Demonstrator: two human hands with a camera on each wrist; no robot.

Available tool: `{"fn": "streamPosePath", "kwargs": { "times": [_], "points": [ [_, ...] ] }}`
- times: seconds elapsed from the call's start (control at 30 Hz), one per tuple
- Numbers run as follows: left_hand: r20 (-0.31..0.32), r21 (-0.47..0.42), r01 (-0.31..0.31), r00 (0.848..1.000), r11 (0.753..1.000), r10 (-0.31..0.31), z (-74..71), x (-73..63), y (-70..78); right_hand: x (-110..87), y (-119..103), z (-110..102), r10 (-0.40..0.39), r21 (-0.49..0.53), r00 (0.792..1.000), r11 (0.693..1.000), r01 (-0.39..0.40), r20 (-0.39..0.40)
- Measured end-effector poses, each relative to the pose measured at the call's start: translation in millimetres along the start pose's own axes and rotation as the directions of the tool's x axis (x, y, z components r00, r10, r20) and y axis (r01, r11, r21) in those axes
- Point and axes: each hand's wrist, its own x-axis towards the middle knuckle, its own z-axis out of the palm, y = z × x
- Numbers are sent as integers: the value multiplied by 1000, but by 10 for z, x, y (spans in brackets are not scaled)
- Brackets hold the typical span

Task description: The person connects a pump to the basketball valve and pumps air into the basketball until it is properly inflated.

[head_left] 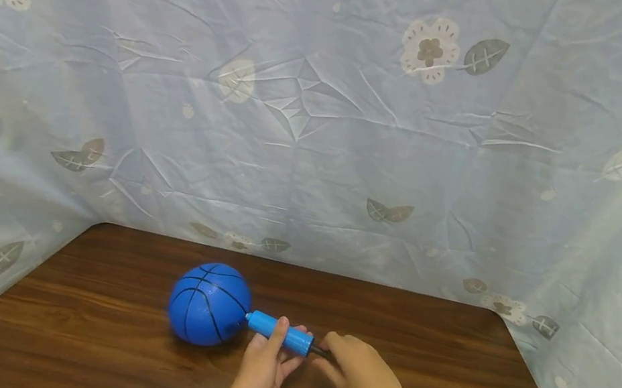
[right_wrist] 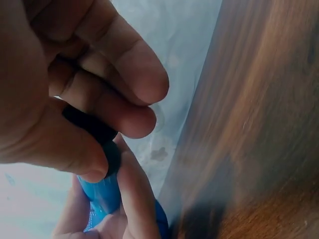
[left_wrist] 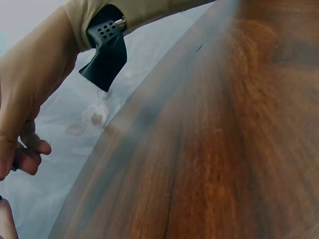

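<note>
A blue basketball point(head_left: 210, 304) with black lines sits on the table, left of both hands. A small blue hand pump point(head_left: 279, 333) points its nozzle at the ball's right side, and the tip meets the ball there. My left hand point(head_left: 260, 370) holds the pump barrel, thumb on top and fingers underneath. My right hand point(head_left: 369, 383) pinches the black handle end point(right_wrist: 89, 124) of the pump between thumb and fingers. A short dark rod point(head_left: 320, 351) shows between barrel and right hand. In the left wrist view the pump is almost wholly out of frame.
The dark brown wooden table point(head_left: 101, 323) has rounded far corners. A pale grey-blue curtain point(head_left: 314, 174) with flowers and leaves hangs behind it and along both sides. A black strap piece point(left_wrist: 105, 50) sits at the right wrist.
</note>
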Motion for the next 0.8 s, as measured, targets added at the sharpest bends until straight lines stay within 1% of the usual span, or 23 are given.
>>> {"fn": "streamPosePath", "kwargs": {
  "times": [0.07,0.13,0.2,0.3,0.4,0.53,0.63,0.73,0.8],
  "points": [
    [1,-3,0,1000,1000,0,19,-7,-6,2,-14,0,5,6,1000,1000,-5,1],
    [3,0,1,1000,1000,-1,19,-5,-3,0,-28,3,26,4,1000,1000,-26,7],
    [15,7,-2,1000,1000,2,-2,17,5,0,-38,12,52,-24,999,998,-52,7],
    [34,29,3,999,1000,-4,-64,68,27,0,-42,24,95,-86,995,992,-94,11],
    [41,48,-4,999,999,2,-166,142,73,2,-28,42,147,-133,989,981,-144,14],
    [9,38,-32,999,999,32,-308,249,147,-19,13,34,221,-145,975,966,-215,26],
    [-26,21,-49,998,999,49,-388,304,194,-40,45,16,253,-141,967,959,-245,40],
    [-52,-2,-51,997,999,50,-416,326,220,-60,71,-10,267,-126,963,958,-259,46],
    [-57,-6,-46,997,999,45,-413,327,218,-70,82,-29,260,-112,965,961,-253,46]
  ]
}}
